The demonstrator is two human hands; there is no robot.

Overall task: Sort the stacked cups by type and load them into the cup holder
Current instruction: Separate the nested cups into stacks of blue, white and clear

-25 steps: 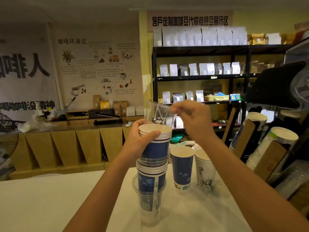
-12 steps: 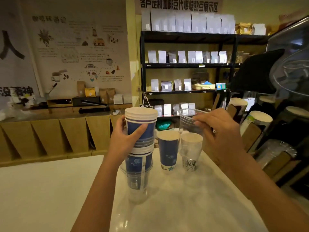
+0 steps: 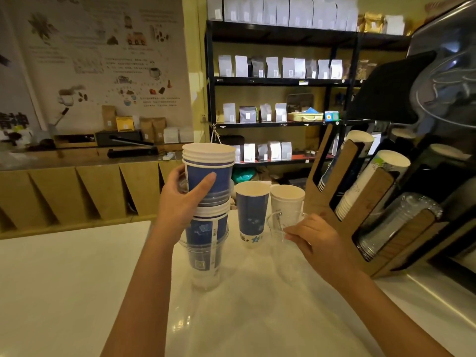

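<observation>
Left hand grips the mixed stack; right hand pinches a clear cup at three o'clock. Stack could topple.

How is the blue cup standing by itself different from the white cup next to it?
The blue paper cup is taller than the white paper cup beside it. The blue cup is dark blue with a small star print near its base; the white cup is plain white where visible. The blue cup shows in full, while a clear plastic cup in the right hand partly covers the white one. Both stand upright, empty, mouths up.

A coffee shop: bagged-bean shelves, cup holder, coffee poster.
</observation>
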